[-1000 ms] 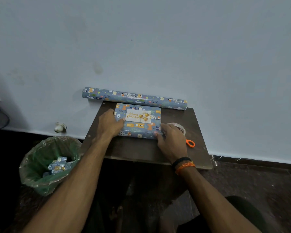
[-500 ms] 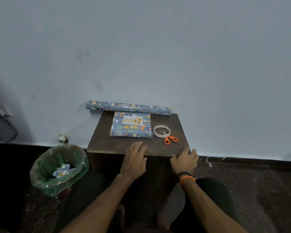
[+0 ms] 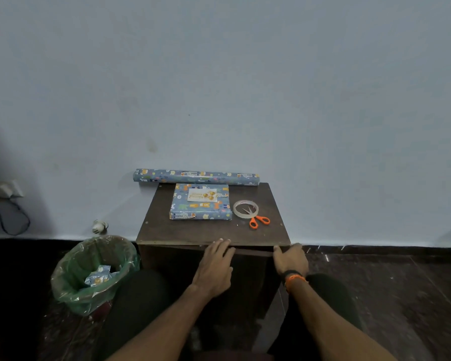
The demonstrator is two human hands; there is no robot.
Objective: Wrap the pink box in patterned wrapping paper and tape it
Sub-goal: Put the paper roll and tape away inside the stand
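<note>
Our box (image 3: 200, 204) sits fully wrapped near the tabletop's (image 3: 193, 233) far edge. Left hand (image 3: 215, 267) and right hand (image 3: 290, 260) lie relaxed, holding nothing; we judge nothing remains.

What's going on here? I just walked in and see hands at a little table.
A person sits at a small dark table with a box wrapped in patterned paper, a card on top. Neither hand holds anything: the left hand and right hand rest at the table's near edge. The paper roll, tape ring and orange scissors lie untouched. The wrapping looks finished.
</note>
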